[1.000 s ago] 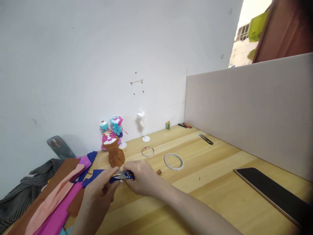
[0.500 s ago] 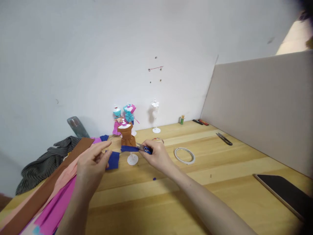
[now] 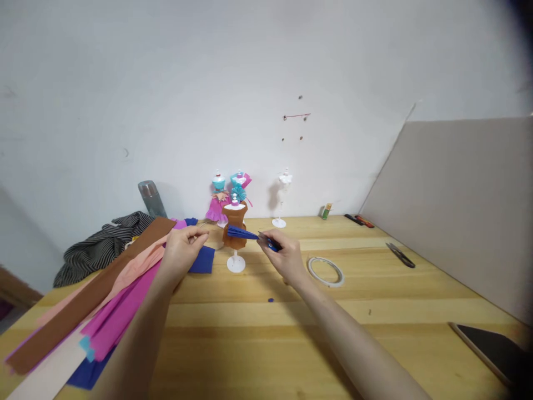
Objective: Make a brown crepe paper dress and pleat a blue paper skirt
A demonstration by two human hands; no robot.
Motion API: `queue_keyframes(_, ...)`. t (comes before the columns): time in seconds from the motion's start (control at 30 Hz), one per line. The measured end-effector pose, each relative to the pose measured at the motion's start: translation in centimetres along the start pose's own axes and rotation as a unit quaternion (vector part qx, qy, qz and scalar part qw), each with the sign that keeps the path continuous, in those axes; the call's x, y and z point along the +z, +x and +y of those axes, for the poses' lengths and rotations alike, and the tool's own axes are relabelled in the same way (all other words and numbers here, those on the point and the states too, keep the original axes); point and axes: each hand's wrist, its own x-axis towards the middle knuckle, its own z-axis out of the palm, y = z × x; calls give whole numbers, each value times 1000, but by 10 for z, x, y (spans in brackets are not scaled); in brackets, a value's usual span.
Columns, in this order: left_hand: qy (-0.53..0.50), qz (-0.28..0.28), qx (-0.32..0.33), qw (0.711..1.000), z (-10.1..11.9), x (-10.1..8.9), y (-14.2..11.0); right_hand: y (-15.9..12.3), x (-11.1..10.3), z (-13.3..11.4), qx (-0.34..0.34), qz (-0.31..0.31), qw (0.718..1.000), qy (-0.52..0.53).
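Note:
My right hand (image 3: 285, 256) is closed on small blue-handled scissors (image 3: 273, 244) and the gathered end of a pleated blue paper strip (image 3: 241, 232). The strip fans out to the left, in front of a small mannequin's brown paper dress (image 3: 235, 214); whether they touch I cannot tell. This mannequin stands upright on a round white base (image 3: 236, 264). To its left, my left hand (image 3: 185, 250) is closed in a pinch, thumb and forefinger together; anything between them is too small to make out. A flat blue paper piece (image 3: 203, 260) lies beside that hand.
Brown strips (image 3: 91, 297) and magenta paper (image 3: 120, 319) lie at left, near striped cloth (image 3: 100, 250) and a bottle (image 3: 152, 199). Dressed mannequins (image 3: 218, 205) and a bare one (image 3: 285, 194) stand behind. At right are a tape roll (image 3: 342, 276), black snips (image 3: 400, 255) and a phone (image 3: 491, 350).
My right hand has lifted the blue strip from the skirt's hem to the dress front, and its pleats now fan out. My left hand's fingers have closed from spread to a pinch. The view has shifted.

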Motion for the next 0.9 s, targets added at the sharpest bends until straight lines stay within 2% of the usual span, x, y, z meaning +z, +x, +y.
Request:
queue_keyframes(0.17, -28, 7, -13, 999, -1, -11, 1, 7, 2, 5, -36, -3, 999, -35)
queue_keyframes(0.37, -32, 11, -16, 999, 3, -14, 0, 12, 6, 7, -71, -44, 996, -33)
queue_keyframes(0.53, -44, 11, -17, 999, 8, -14, -1, 12, 9, 7, -58, -50, 997, -16)
queue_keyframes(0.67, -34, 7, 7, 999, 14, -14, -4, 10, 13, 9, -36, -41, 999, 6)
queue_keyframes(0.77, 0, 15, 66, 998, 18, -13, -7, 8, 15, 6, -29, -44, 998, 16)
queue_keyframes(0.83, 45, 14, 154, 987, 20, -11, -9, 6, 15, 0, -26, -56, 998, 20)
queue_keyframes(0.9, 92, 1, 252, 963, 22, -7, -12, 4, 15, -9, -18, -79, 996, 24)
